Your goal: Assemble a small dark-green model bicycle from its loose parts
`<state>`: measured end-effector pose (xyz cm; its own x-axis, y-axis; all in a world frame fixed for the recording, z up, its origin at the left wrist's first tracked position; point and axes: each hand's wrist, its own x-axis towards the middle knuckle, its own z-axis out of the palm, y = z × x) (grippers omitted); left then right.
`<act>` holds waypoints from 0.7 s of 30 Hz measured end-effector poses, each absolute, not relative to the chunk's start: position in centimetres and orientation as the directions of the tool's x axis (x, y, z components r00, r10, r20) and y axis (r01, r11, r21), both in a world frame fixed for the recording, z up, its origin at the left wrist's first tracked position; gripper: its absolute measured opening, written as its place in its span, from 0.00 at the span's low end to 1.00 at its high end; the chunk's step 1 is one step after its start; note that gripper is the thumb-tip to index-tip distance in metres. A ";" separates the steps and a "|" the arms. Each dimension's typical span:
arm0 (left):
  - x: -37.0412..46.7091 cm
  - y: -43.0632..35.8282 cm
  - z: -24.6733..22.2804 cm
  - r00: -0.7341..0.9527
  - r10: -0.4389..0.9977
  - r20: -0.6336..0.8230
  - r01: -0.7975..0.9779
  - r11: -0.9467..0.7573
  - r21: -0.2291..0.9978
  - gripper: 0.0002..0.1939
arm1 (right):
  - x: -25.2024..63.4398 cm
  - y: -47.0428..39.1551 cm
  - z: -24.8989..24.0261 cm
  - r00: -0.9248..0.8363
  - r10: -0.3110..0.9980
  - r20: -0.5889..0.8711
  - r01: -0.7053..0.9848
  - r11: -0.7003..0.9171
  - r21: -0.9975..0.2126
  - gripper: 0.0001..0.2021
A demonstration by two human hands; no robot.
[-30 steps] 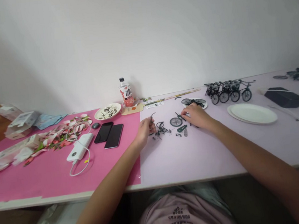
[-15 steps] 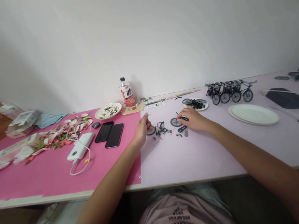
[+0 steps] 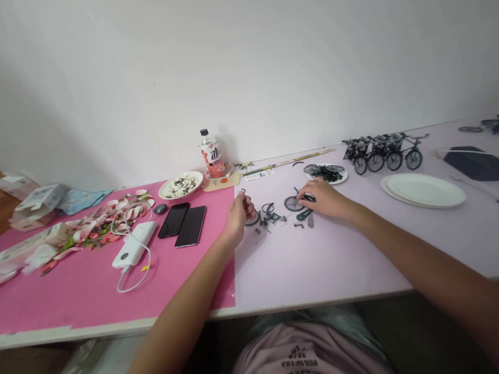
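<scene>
My left hand [image 3: 237, 213] pinches a small dark metal part between its fingertips, just above the pink mat's right edge. Beside it lie loose model bicycle parts [image 3: 271, 214]: a frame piece, a wheel [image 3: 293, 203] and small bits. My right hand [image 3: 325, 197] rests on the lilac table [image 3: 329, 256] with its fingertips on a dark piece next to the wheel. A small white plate of black parts [image 3: 326, 173] sits just behind my right hand.
A row of finished model bicycles [image 3: 383, 152] and an empty white plate [image 3: 422, 190] stand to the right, with a black box [image 3: 476, 163] beyond. On the pink mat [image 3: 84, 284] lie two phones [image 3: 182, 221], a power bank [image 3: 133, 244], paper flowers [image 3: 78, 230], a dish [image 3: 180, 186] and a bottle [image 3: 211, 155].
My left hand has lifted slightly with the small part and moved a little left. My right hand has slid a little toward the wheel and closed its fingers on a dark piece.
</scene>
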<state>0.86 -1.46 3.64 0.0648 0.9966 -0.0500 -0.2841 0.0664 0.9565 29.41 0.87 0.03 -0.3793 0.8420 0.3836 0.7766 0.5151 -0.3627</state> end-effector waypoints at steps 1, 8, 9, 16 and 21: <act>0.9 -1.5 3.7 0.065 0.996 -0.053 -0.284 0.070 0.956 0.20 | 29.4 0.8 0.1 -0.374 0.849 0.373 0.772 0.508 -0.382 0.13; 0.8 -1.5 3.6 0.063 0.997 -0.045 -0.273 0.061 0.960 0.19 | 29.0 -0.2 0.3 -0.344 0.905 0.248 0.729 0.425 -0.537 0.15; 0.7 -1.5 3.6 0.066 0.997 -0.043 -0.274 0.060 0.960 0.19 | 29.0 -0.3 0.4 -0.341 0.907 0.248 0.729 0.422 -0.539 0.15; -0.1 -0.9 3.8 0.074 0.997 0.015 -0.263 0.005 0.965 0.17 | 28.9 -0.2 0.9 -0.366 0.878 0.309 0.740 0.475 -0.476 0.12; -0.2 -0.6 3.4 0.081 0.996 0.036 -0.190 -0.020 0.982 0.16 | 29.0 -0.1 0.9 -0.363 0.866 0.344 0.763 0.488 -0.423 0.15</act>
<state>-0.17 -0.56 3.38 0.0811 0.9961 0.0356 -0.1898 -0.0197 0.9816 28.95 -0.07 0.88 -0.3632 0.8660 0.3438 0.7635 0.4881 -0.4228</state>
